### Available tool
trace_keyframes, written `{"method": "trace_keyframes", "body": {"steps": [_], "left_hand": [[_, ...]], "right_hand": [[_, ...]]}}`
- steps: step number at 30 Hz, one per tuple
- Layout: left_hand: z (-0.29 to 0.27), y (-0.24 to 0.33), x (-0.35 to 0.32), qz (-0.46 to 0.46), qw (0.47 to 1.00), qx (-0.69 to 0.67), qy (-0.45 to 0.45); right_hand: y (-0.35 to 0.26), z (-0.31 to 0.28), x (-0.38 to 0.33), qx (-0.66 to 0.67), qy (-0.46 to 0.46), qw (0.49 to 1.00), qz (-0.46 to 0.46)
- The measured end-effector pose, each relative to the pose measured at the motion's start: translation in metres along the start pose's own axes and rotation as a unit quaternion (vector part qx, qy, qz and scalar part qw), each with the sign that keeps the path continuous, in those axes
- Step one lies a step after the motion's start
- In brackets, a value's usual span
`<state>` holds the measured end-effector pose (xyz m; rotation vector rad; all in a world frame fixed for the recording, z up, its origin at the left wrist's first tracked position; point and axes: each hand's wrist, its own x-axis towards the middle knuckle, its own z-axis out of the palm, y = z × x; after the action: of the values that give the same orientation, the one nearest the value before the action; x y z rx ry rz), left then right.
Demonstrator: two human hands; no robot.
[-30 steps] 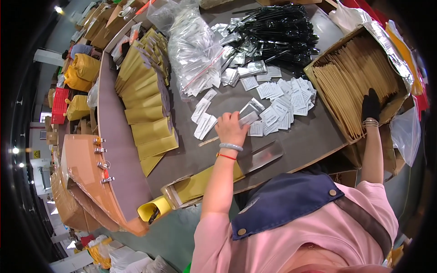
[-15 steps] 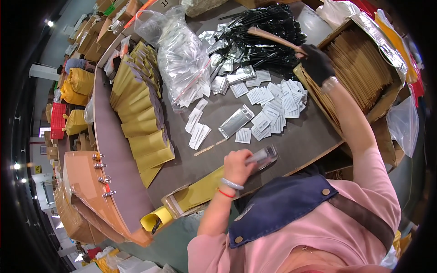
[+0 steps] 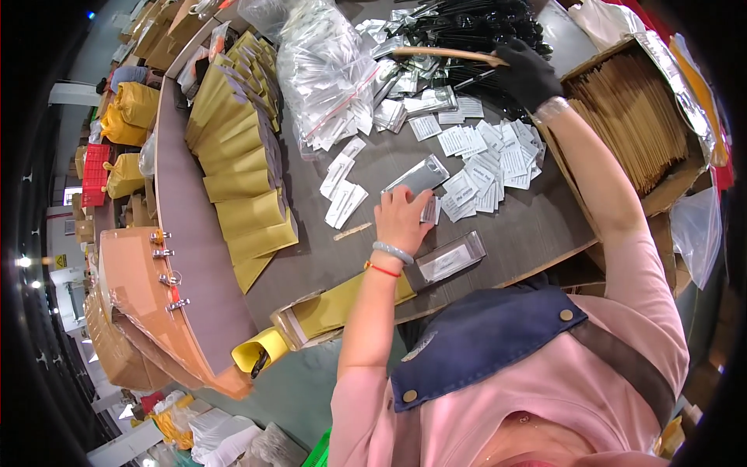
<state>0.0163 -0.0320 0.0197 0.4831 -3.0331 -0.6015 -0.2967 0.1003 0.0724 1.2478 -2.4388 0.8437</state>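
Your bare left hand [image 3: 401,220] presses fingertips on a white sachet [image 3: 430,208] just beside the silver pouch [image 3: 416,177], while your gloved right hand [image 3: 527,71] pinches a wooden stick [image 3: 445,54] beyond it; steady the pouch first.

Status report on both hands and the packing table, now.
Left hand bare, flat on silver pouch among white sachets. Right hand, black glove, holds wooden stick over black cutlery pile. Second silver pouch at table edge, nothing blocking.
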Motion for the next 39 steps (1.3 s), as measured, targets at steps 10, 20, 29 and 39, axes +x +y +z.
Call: {"method": "trace_keyframes", "body": {"steps": [10,20,29,39], "left_hand": [[0.011,-0.016,0.006,0.061,0.997,-0.05,-0.005],[0.011,0.017,-0.094,-0.012,0.993,-0.044,0.112],[0.012,0.02,-0.139,0.033,0.998,-0.007,0.056],[0.0,-0.002,-0.122,0.016,0.997,-0.054,0.049]], "right_hand": [[-0.055,-0.067,-0.108,0.346,-0.028,0.909,0.232],[-0.077,-0.048,-0.17,0.525,-0.284,0.722,0.351],[-0.095,-0.004,-0.213,0.193,-0.347,0.911,0.109],[-0.104,0.004,-0.215,0.106,-0.327,0.918,-0.199]]}}
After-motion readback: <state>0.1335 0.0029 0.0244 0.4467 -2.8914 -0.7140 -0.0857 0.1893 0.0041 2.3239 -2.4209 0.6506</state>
